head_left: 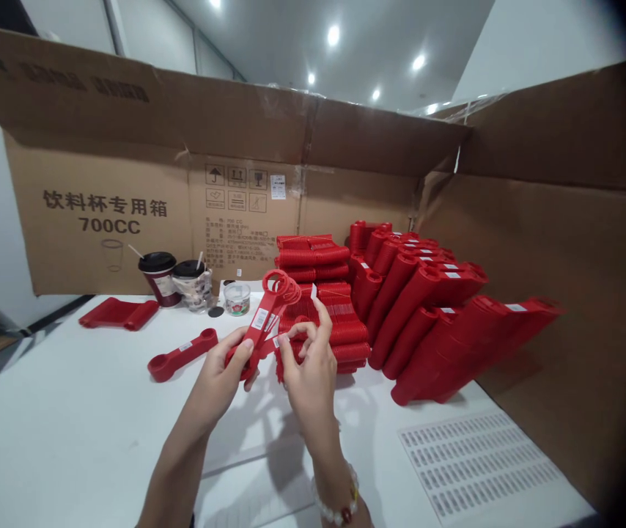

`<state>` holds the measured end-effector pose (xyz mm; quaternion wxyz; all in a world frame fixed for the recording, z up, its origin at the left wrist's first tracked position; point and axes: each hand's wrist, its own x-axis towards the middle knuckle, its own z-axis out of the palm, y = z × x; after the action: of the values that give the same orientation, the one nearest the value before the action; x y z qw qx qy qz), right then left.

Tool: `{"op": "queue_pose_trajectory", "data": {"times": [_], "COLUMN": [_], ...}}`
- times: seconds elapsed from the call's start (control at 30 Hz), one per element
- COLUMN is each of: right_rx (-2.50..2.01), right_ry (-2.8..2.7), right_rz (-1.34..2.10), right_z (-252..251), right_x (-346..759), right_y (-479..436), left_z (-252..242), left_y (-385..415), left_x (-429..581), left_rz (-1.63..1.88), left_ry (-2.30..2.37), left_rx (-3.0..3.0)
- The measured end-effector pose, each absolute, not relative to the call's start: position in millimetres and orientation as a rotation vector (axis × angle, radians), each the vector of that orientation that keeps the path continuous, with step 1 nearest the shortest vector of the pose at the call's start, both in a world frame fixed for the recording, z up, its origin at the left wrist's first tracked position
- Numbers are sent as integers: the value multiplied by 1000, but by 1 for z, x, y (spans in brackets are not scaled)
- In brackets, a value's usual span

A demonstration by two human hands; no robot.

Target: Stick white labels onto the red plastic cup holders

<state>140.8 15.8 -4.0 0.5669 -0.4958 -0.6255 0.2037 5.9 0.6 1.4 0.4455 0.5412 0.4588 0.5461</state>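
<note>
While the left hand [229, 361] grips a fanned bunch of red pieces [270, 299] by their lower part, the right hand [311, 361] sits just beside it, index finger raised with a small white sticker [314, 292] at its tip. Its thumb and the other fingers are curled close to the bunch; whether they pinch one of the pieces, I cannot tell. The bunch is tilted, its ringed ends pointing up and away, between the two hands and in front of the left edge of the central stack [346, 317]. A barcode label [259, 318] shows on its front piece.

Left of that stack, a single labelled red piece [184, 356] lies near the left forearm, with a red bundle [119, 313] farther left. Also left of the stack, toward the back, stand a lidded burgundy cup [166, 287], a second lidded cup [192, 284] and a clear tub [237, 301]. Right of the stack lean many labelled red rolls [423, 293]; nearer the wearer on that side lies a sheet of labels [475, 458]. Cardboard [247, 242] rises behind the stack.
</note>
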Motion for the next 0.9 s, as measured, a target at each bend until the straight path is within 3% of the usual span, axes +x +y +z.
{"op": "queue_pose_trajectory", "data": {"times": [0.17, 0.4, 0.9], "right_rx": [-1206, -1051, -946], "right_ry": [-1366, -1159, -1150], "right_rz": [370, 618, 299], "right_z": [-7, -7, 6], "right_x": [151, 164, 152], "right_y": [27, 38, 7], "left_z": [2, 4, 2], "left_y": [-2, -1, -2], "left_x": [0, 2, 7], "left_rz": [1388, 1384, 1342], "left_ry": [1163, 1134, 1156], "left_rx": [1334, 1352, 1445]}}
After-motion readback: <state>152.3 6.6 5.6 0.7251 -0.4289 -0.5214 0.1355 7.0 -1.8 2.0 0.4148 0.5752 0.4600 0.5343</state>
